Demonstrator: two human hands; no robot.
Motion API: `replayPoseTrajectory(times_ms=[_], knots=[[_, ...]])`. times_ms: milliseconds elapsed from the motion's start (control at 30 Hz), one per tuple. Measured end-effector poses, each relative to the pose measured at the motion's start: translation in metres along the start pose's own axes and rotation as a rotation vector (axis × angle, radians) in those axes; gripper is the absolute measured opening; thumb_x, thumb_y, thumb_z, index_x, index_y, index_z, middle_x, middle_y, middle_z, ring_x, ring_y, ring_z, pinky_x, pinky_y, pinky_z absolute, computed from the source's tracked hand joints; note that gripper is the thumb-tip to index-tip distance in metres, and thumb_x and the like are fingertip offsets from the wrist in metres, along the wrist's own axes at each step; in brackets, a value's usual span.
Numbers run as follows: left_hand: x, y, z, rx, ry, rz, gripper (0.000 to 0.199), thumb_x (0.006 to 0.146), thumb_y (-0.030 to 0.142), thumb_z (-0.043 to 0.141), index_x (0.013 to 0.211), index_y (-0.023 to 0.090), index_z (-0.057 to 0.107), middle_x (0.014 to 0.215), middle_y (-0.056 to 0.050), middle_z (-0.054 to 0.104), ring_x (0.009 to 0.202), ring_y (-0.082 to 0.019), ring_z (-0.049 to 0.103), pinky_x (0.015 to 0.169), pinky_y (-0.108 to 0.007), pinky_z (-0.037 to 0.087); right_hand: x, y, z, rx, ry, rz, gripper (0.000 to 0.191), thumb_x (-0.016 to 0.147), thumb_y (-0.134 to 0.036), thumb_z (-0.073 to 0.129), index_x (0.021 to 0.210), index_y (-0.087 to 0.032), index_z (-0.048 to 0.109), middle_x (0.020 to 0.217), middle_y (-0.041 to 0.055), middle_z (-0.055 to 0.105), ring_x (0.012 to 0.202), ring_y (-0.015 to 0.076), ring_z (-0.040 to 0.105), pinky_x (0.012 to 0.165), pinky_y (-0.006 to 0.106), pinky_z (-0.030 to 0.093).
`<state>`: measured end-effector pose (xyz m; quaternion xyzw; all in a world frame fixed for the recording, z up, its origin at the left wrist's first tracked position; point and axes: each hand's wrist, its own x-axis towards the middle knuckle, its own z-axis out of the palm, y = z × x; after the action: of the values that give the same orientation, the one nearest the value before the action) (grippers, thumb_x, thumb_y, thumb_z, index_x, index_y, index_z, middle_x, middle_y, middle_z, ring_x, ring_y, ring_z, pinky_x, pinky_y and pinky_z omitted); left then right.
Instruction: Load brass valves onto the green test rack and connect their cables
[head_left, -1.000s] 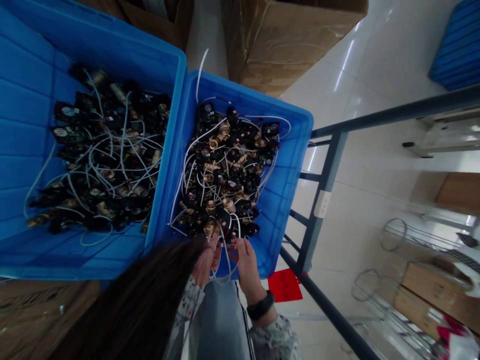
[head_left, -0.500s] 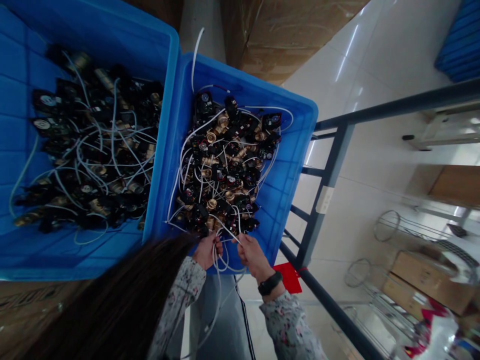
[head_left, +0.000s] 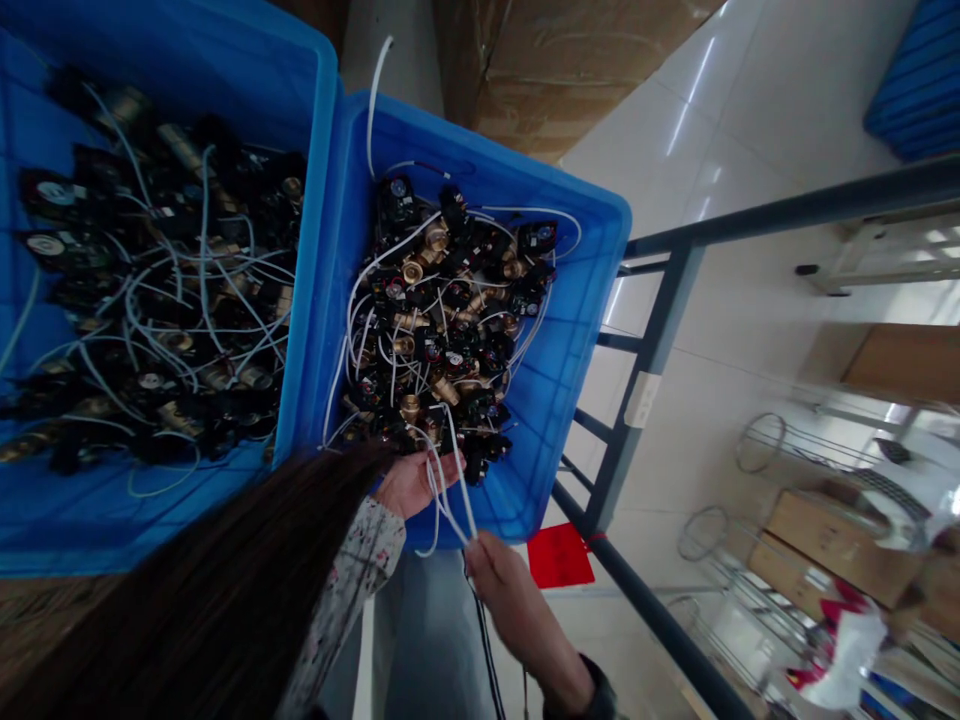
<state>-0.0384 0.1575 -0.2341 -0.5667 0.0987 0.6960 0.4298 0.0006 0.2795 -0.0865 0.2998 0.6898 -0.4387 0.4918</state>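
Observation:
White cables (head_left: 459, 475) run taut from the brass-and-black valves to my right hand (head_left: 504, 585), which grips them in a pinch at the front edge of the right blue crate (head_left: 577, 330). Inside that crate's near end, my left hand (head_left: 412, 482) is turned partly palm up with a white cable between its fingers, and a loop hangs below it. Dark hair covers part of the left hand and forearm. Several valves (head_left: 444, 388) with brass bodies and black actuator heads lie heaped just beyond both hands, their white leads tangled over them.
Another blue crate (head_left: 309, 250) full of similar valves stands against the left side. Cardboard boxes (head_left: 555, 90) are behind. A dark metal frame (head_left: 651, 350) with a red tag (head_left: 560, 555) runs along the right. Farther right are a wire rack and cartons (head_left: 840, 540).
My right hand has pulled the cables down toward me, away from the valves. My left hand has shifted slightly up and turned more palm up. The view has shifted a little to the right.

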Motion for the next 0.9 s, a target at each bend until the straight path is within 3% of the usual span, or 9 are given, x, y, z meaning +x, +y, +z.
replayPoseTrajectory(times_ms=[100, 200, 333, 433, 500, 600, 700, 800, 900], knots=[[-0.012, 0.0, 0.005, -0.029, -0.038, -0.005, 0.019, 0.089, 0.008, 0.032, 0.084, 0.008, 0.051, 0.079, -0.009, 0.06, 0.06, -0.01, 0.058, 0.057, -0.02, 0.047, 0.005, 0.024, 0.036, -0.539, -0.032, -0.095, 0.028, 0.089, -0.022, 0.031, 0.076, -0.018, 0.055, 0.063, 0.0073, 0.059, 0.054, 0.0181, 0.052, 0.046, 0.028, 0.027], [-0.019, 0.003, 0.002, -0.011, -0.027, 0.016, 0.022, 0.09, 0.011, 0.031, 0.073, 0.012, 0.046, 0.053, 0.004, 0.04, 0.032, -0.002, 0.027, 0.034, -0.013, 0.025, 0.012, 0.037, 0.057, -0.786, -0.087, -0.162, 0.026, 0.087, -0.016, 0.035, 0.081, -0.016, 0.06, 0.066, 0.0114, 0.065, 0.054, 0.0206, 0.058, 0.043, 0.027, 0.027], [-0.025, 0.002, -0.005, 0.066, -0.009, 0.076, 0.028, 0.092, 0.031, 0.036, 0.079, 0.011, 0.05, 0.049, 0.007, 0.024, 0.034, -0.001, 0.015, 0.033, -0.013, 0.014, 0.044, 0.02, 0.014, -0.61, 0.095, -0.326, 0.031, 0.086, -0.03, 0.044, 0.061, -0.018, 0.057, 0.053, 0.0035, 0.06, 0.047, 0.0157, 0.055, 0.044, 0.024, 0.031], [-0.04, -0.008, -0.008, 0.149, 0.03, 0.117, 0.028, 0.087, 0.037, 0.047, 0.078, 0.011, 0.051, 0.049, 0.007, 0.026, 0.036, -0.001, 0.016, 0.034, -0.013, 0.012, 0.1, -0.008, -0.04, -0.547, 0.324, -0.28, 0.042, 0.094, -0.026, 0.02, 0.079, -0.017, 0.058, 0.071, 0.0048, 0.064, 0.063, 0.0142, 0.058, 0.057, 0.023, 0.039], [-0.06, -0.017, -0.008, 0.243, 0.069, 0.142, 0.032, 0.08, 0.043, 0.058, 0.074, 0.013, 0.05, 0.051, 0.007, 0.029, 0.038, -0.001, 0.018, 0.034, -0.013, 0.012, 0.143, -0.027, -0.061, -0.608, 0.474, -0.261, 0.038, 0.093, -0.022, 0.02, 0.09, -0.016, 0.057, 0.084, 0.0066, 0.065, 0.076, 0.0154, 0.059, 0.068, 0.025, 0.041], [-0.099, -0.03, -0.004, 0.349, 0.126, 0.141, 0.048, 0.062, 0.056, 0.07, 0.069, 0.014, 0.048, 0.054, 0.006, 0.031, 0.041, -0.001, 0.021, 0.037, -0.013, 0.01, 0.192, -0.047, -0.062, -0.694, 0.514, -0.285, 0.022, 0.083, -0.016, 0.043, 0.101, -0.014, 0.055, 0.098, 0.0103, 0.062, 0.094, 0.0209, 0.054, 0.08, 0.03, 0.039], [-0.13, -0.037, 0.001, 0.325, 0.135, 0.072, 0.055, 0.049, 0.061, 0.075, 0.065, 0.016, 0.048, 0.052, 0.006, 0.027, 0.041, -0.001, 0.017, 0.038, -0.014, 0.007, 0.211, -0.052, -0.043, -0.741, 0.537, -0.285, 0.034, 0.074, -0.014, 0.053, 0.107, -0.009, 0.051, 0.105, 0.0174, 0.057, 0.103, 0.0281, 0.047, 0.085, 0.039, 0.035], [-0.142, -0.038, -0.001, 0.262, 0.115, 0.075, 0.051, 0.051, 0.057, 0.076, 0.06, 0.016, 0.047, 0.05, 0.006, 0.025, 0.041, -0.001, 0.014, 0.038, -0.015, 0.007, 0.213, -0.05, -0.034, -0.764, 0.544, -0.306, 0.027, 0.077, -0.017, 0.051, 0.104, -0.01, 0.052, 0.107, 0.0187, 0.054, 0.105, 0.0295, 0.044, 0.088, 0.043, 0.031], [-0.14, -0.035, -0.011, 0.206, 0.11, 0.137, 0.044, 0.059, 0.052, 0.074, 0.057, 0.017, 0.047, 0.049, 0.006, 0.023, 0.041, -0.002, 0.013, 0.038, -0.017, 0.011, 0.213, -0.047, -0.044, -0.739, 0.516, -0.327, 0.016, 0.084, -0.022, 0.044, 0.09, -0.013, 0.057, 0.093, 0.0137, 0.059, 0.092, 0.025, 0.051, 0.084, 0.039, 0.033]])
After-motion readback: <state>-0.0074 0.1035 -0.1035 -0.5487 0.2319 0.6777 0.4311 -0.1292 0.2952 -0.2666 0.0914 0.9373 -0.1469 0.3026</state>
